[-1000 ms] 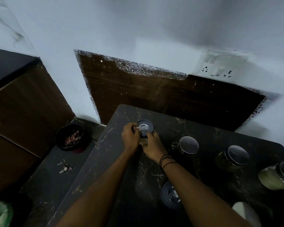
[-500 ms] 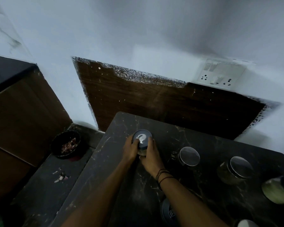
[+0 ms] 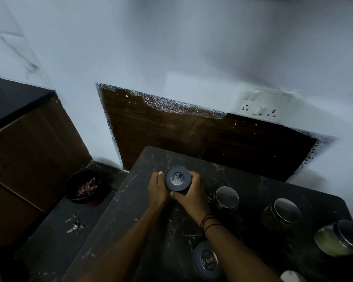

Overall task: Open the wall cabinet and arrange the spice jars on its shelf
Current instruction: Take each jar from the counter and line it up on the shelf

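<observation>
Nearest, at about five o'clock on the dark marble counter (image 3: 165, 239), a dark-lidded jar (image 3: 206, 260) is seen from above, partly covered by the right forearm, and a pale rounded object (image 3: 291, 277) is cut off by the bottom edge just beyond it. A green-filled jar (image 3: 332, 240) is found at four o'clock near the right edge, with its metal lid turned to the right. Further in, two more metal-lidded jars are set in a row at three o'clock: one (image 3: 284, 213) towards the right and one (image 3: 227, 197) just beside the right wrist, on which black thread bands (image 3: 209, 222) are worn. At the centre, a spice jar with a dark embossed lid (image 3: 178, 178) is gripped from both sides: the left hand (image 3: 157, 189) is wrapped against its left side and the right hand (image 3: 192, 193) is closed round its right side and front, the thumbs nearly meeting below the lid. Whether its base is resting on the counter cannot be told. At nine o'clock, on a lower dark ledge, a black bowl of reddish scraps (image 3: 83, 185) is placed, with a few scraps (image 3: 74, 226) scattered nearer. Behind it a brown cabinet front (image 3: 29, 151) is seen. At twelve o'clock a dark wood panel (image 3: 202, 143) is fixed to the pale wall, and a white switch-and-socket plate (image 3: 265, 105) is mounted at one o'clock.
</observation>
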A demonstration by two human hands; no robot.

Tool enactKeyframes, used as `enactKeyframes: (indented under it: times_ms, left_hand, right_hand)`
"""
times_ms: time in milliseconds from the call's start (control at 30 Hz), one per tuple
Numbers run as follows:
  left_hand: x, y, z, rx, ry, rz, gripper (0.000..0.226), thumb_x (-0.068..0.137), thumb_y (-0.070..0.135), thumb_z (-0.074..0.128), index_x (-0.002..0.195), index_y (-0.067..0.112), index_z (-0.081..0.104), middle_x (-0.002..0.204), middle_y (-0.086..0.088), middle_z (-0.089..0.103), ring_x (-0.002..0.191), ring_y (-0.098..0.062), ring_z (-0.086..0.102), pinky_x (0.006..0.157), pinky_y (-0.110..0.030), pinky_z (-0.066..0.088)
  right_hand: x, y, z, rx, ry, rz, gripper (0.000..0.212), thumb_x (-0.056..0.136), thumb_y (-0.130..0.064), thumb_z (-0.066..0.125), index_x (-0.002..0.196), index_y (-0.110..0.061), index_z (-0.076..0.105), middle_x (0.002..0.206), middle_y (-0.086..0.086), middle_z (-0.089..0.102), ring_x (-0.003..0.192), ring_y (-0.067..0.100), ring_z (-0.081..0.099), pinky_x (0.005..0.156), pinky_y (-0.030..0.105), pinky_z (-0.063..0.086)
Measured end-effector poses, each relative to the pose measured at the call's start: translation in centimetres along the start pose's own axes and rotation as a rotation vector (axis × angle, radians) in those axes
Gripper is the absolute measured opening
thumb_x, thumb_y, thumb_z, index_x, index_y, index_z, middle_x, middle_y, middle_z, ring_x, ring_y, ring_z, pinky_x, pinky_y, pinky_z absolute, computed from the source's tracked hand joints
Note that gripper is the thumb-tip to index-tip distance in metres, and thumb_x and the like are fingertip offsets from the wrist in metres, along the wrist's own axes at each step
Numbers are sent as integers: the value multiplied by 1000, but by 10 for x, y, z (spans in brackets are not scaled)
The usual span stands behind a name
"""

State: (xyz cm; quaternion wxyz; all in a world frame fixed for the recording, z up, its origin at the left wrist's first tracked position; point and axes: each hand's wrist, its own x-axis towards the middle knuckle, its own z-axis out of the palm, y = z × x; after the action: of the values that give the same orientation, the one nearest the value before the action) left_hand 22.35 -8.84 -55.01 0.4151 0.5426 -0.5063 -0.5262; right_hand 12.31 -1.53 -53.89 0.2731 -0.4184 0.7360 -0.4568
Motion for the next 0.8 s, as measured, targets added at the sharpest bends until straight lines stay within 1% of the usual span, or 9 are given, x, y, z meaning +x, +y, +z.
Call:
enactKeyframes:
  times_ms: [100,233,367,433,500,567,600,733,800]
  left_hand:
    - [-6,16,-2,-56,-56,3,19,102,20,47,87,13,57,90,-5,65,86,-22,65,70,-29,50]
    - [-20,40,2,-132,-188,41,27,104,20,39,116,8,59,111,-6,69,101,-18,68,79,-28,55]
    - [-39,60,9,-245,-237,-41,34,103,25,37,106,12,68,93,-2,76,82,-8,71,62,-19,55]
    - [-48,67,9,-266,-258,-58,33,102,26,39,108,7,66,93,-8,74,84,-15,70,67,-26,57]
    - [-54,73,9,-274,-250,-66,39,101,27,43,120,-5,58,108,-25,65,100,-34,64,83,-47,55]
    - [-59,76,10,-309,-241,-88,47,100,29,47,128,-8,49,125,-36,55,116,-48,57,99,-65,47]
    - [-62,78,11,-329,-233,-95,49,99,30,49,130,-8,48,129,-39,51,120,-51,54,100,-69,43]
    - [-69,85,13,-365,-229,-84,51,97,33,53,129,-6,47,131,-39,51,119,-53,54,99,-71,43]
    - [-69,93,15,-381,-228,-68,48,97,32,54,126,-6,47,131,-38,51,119,-53,54,98,-70,44]
  right_hand:
    - [0,-9,-21,104,-6,-93,70,69,-28,82,122,-41,38,126,-9,53,116,8,56,93,28,53]
    - [7,-23,-42,223,15,-113,57,82,-15,73,129,-30,45,135,0,49,120,13,54,96,26,51]
    - [7,-34,-58,439,28,-18,43,90,-11,61,127,-24,42,130,6,55,116,18,58,90,30,52]
    - [6,-37,-65,517,19,26,33,94,-13,56,120,-26,40,125,4,57,107,13,60,79,24,52]
    - [7,-39,-69,564,3,54,26,97,-13,50,117,-25,41,116,1,58,97,10,62,66,18,51]
    - [8,-41,-72,566,-22,84,21,98,-16,47,117,-25,44,112,3,59,93,14,63,65,21,51]
    - [7,-41,-73,555,-38,88,19,99,-17,45,117,-26,45,112,5,59,94,16,64,68,25,52]
    - [0,-45,-81,540,-77,86,21,101,-22,44,121,-26,46,117,8,61,101,22,65,83,39,56]
    - [0,-53,-86,546,-80,61,23,100,-21,45,124,-23,45,118,9,61,102,24,65,85,40,56]
